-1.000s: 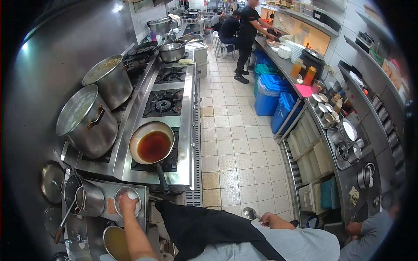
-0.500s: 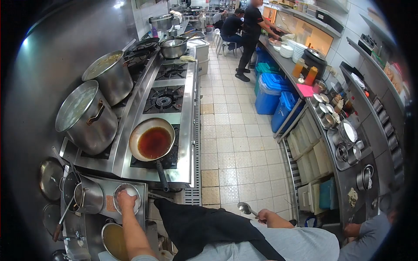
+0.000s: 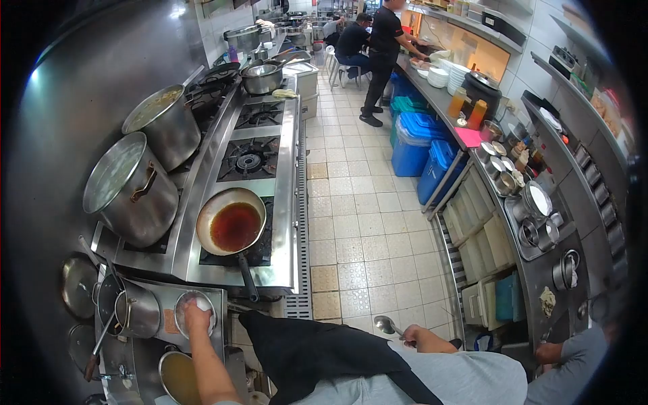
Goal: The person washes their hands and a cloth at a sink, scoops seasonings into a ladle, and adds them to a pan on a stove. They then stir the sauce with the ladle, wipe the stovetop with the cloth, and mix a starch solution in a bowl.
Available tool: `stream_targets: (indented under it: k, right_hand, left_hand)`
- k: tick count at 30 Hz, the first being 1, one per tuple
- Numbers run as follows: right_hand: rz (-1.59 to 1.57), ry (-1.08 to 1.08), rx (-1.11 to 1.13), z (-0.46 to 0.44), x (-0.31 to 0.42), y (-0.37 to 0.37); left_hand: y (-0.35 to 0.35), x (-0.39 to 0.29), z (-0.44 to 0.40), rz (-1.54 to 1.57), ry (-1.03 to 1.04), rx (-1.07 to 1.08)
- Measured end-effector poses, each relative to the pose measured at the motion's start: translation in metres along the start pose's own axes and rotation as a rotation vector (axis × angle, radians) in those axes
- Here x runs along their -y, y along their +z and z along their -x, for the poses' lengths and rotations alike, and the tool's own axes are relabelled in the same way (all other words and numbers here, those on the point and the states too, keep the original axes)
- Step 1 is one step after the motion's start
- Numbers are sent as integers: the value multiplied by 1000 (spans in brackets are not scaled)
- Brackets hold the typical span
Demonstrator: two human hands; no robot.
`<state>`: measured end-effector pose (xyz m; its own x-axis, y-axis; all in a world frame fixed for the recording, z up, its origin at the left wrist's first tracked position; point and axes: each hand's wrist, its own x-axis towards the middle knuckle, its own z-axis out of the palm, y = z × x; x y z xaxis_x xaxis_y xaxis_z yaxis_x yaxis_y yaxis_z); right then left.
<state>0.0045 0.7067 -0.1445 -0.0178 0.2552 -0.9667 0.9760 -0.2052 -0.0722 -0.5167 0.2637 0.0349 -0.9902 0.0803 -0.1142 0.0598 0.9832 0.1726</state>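
My left hand reaches down into a round metal bowl that holds something white, possibly a powder. Its fingertips are hidden in the bowl, so I cannot see how they are closed. In my right hand, held low in front of my apron, is a metal ladle with its bowl end pointing left. Ahead on the stove, a frying pan contains a reddish-brown liquid, its black handle turned toward me. A pot of yellowish liquid stands below my left forearm.
Two tall stockpots stand at the left of the stove. A steel pot with utensils is beside the bowl. The tiled aisle runs forward to a standing person. Another person's arm is close on my right.
The view has shifted slightly. My left hand is still in the bowl of white stuff, and my right hand still holds the ladle, tilted a little differently.
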Motion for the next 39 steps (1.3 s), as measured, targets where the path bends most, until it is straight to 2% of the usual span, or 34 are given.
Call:
stream_targets:
  k: [3, 5, 9, 11, 18, 23, 24, 26, 29, 32, 35, 39]
  right_hand:
    - [26, 4, 15, -10, -13, -1]
    - [-27, -6, 24, -6, -14, -2]
    - [-33, 51, -1, 3, -6, 3]
    - [-61, 42, -8, -5, -6, 6]
    - [4, 3, 34, 4, 16, 8]
    - [-29, -6, 45, -4, 17, 10]
    - [-32, -7, 45, -4, 16, 10]
    - [-7, 15, 50, -3, 13, 9]
    - [-6, -11, 15, -3, 0, 10]
    - [-172, 11, 48, -23, -17, 9]
    - [-28, 50, 32, -31, -23, 9]
    - [-66, 37, -29, -21, -22, 13]
  left_hand:
    - [-7, -9, 8, 92, -38, -31]
    - [-14, -13, 6, 74, -107, 38]
    - [-3, -4, -1, 58, -86, 12]
    - [-5, -8, 2, 27, -72, -41]
    - [-13, -12, 5, 26, -66, -25]
    - [9, 31, -29, 40, -68, 120]
    - [-3, 16, -18, 40, -65, 120]
    - [-24, -11, 7, 18, -180, -25]
    - [13, 9, -1, -33, -136, -62]
    - [-7, -7, 8, -28, -161, -13]
    - [-14, -12, 7, -19, -152, 2]
    - [-19, -21, 12, -43, -160, -12]
